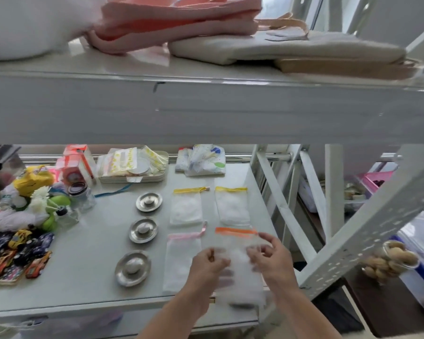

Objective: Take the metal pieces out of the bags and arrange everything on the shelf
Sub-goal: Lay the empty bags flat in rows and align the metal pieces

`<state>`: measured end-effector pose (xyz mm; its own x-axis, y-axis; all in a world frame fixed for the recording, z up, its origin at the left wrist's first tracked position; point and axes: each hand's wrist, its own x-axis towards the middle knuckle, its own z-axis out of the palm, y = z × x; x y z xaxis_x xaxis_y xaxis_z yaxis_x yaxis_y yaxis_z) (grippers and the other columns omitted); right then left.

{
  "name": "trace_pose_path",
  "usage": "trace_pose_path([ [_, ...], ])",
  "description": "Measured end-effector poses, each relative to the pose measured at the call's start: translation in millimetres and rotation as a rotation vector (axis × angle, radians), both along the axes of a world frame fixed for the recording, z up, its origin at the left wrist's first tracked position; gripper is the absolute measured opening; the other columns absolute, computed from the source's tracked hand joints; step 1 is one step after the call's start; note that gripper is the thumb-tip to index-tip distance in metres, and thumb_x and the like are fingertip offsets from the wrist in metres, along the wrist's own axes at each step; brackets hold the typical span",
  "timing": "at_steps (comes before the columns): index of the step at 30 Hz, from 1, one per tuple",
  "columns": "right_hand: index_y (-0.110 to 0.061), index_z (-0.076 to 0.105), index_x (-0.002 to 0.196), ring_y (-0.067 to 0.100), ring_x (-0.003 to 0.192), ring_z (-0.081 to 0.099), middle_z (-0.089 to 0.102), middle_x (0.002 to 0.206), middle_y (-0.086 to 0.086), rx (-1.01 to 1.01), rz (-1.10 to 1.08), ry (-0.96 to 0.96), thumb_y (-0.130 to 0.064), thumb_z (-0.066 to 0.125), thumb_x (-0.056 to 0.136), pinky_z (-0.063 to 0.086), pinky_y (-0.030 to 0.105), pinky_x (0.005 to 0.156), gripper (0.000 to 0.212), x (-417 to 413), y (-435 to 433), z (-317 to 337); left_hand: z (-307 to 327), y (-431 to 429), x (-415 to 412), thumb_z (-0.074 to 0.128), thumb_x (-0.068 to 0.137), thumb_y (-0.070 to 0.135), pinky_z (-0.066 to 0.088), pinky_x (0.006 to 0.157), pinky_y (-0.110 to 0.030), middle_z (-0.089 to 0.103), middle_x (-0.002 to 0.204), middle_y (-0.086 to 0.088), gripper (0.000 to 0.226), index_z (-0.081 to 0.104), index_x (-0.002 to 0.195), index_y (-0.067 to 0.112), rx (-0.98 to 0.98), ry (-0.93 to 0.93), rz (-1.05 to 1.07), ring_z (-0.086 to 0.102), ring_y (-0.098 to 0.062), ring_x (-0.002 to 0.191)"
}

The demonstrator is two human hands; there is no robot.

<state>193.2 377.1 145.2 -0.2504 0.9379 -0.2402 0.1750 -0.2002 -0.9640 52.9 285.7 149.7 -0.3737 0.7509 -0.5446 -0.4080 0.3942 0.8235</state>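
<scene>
White shelf carried three metal pieces in a column beside four mesh bags; left hand and right hand pinched the blurred orange-topped bag at its front edge.

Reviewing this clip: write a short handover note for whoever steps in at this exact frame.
Left hand and right hand: both grip the orange-topped mesh bag at the shelf's front right; blurred, so its contents are unclear.
Laid out: three metal dishes in a column; two yellow-topped bags at the back; the pink-topped bag beside the left hand.
Done: three pieces out, three bags laid flat.
Left: empty the orange bag if it holds anything, set its piece in line, lay the bag flat.
</scene>
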Motion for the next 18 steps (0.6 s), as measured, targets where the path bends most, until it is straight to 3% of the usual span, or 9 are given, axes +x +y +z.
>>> trace_pose_path([
  [2, -0.012, 0.050, 0.131, 0.020, 0.074, 0.068, 0.070, 0.086, 0.009, 0.046, 0.001, -0.126, -0.008, 0.077, 0.083, 0.060, 0.039, 0.066, 0.055, -0.3, 19.0, -8.5, -6.0, 19.2, 1.8, 0.066, 0.082, 0.004, 0.058, 0.063, -0.034, 0.068, 0.089, -0.010, 0.042, 0.055, 0.122, 0.007, -0.053, 0.093, 0.022, 0.066, -0.022, 0.071],
  [5, -0.017, 0.047, 0.135, 0.022, 0.084, 0.069, 0.065, 0.096, 0.003, 0.035, 0.020, -0.340, -0.017, 0.077, 0.079, 0.060, 0.045, 0.081, 0.063, 0.2, 32.4, -26.6, -15.9, 26.7, 2.3, 0.067, 0.077, 0.022, 0.056, 0.077, -0.034, 0.067, 0.097, -0.003, 0.065, 0.040, 0.136, 0.022, -0.228, 0.416, -0.086, 0.067, -0.019, 0.087],
  [9, -0.015, 0.052, 0.131, 0.016, 0.082, 0.067, 0.063, 0.093, -0.003, 0.109, 0.042, -0.476, -0.004, 0.070, 0.082, 0.061, 0.041, 0.079, 0.053, 5.7, 31.5, -40.7, -21.6, 23.0, 9.1, 0.055, 0.075, 0.019, 0.054, 0.078, -0.034, 0.069, 0.089, -0.003, 0.063, 0.040, 0.135, 0.029, -0.258, 0.713, -0.180, 0.066, -0.020, 0.087],
  [12, -0.016, 0.055, 0.127, 0.014, 0.083, 0.066, 0.064, 0.089, -0.006, 0.190, 0.060, -0.541, -0.009, 0.071, 0.082, 0.060, 0.038, 0.079, 0.049, 3.7, 31.5, -42.2, -26.4, 28.5, 14.4, 0.046, 0.081, 0.013, 0.053, 0.071, -0.031, 0.068, 0.089, -0.005, 0.056, 0.043, 0.134, 0.030, -0.259, 0.777, -0.161, 0.066, -0.021, 0.084],
  [16, -0.013, 0.057, 0.127, 0.014, 0.085, 0.062, 0.062, 0.086, -0.007, 0.284, 0.106, -0.629, -0.007, 0.071, 0.080, 0.056, 0.034, 0.081, 0.050, -1.0, 37.6, -45.1, -29.1, 36.1, 12.9, 0.051, 0.076, 0.017, 0.056, 0.076, -0.034, 0.069, 0.094, -0.004, 0.058, 0.041, 0.132, 0.029, -0.283, 0.812, -0.164, 0.066, -0.021, 0.085],
  [18, -0.013, 0.057, 0.127, 0.014, 0.087, 0.061, 0.061, 0.089, -0.006, 0.308, 0.115, -0.642, -0.011, 0.070, 0.080, 0.055, 0.035, 0.084, 0.049, -0.8, 41.0, -46.0, -26.3, 32.7, 14.7, 0.057, 0.077, 0.031, 0.051, 0.074, -0.032, 0.066, 0.105, -0.001, 0.059, 0.037, 0.133, 0.028, -0.328, 0.984, -0.247, 0.064, -0.022, 0.088],
])
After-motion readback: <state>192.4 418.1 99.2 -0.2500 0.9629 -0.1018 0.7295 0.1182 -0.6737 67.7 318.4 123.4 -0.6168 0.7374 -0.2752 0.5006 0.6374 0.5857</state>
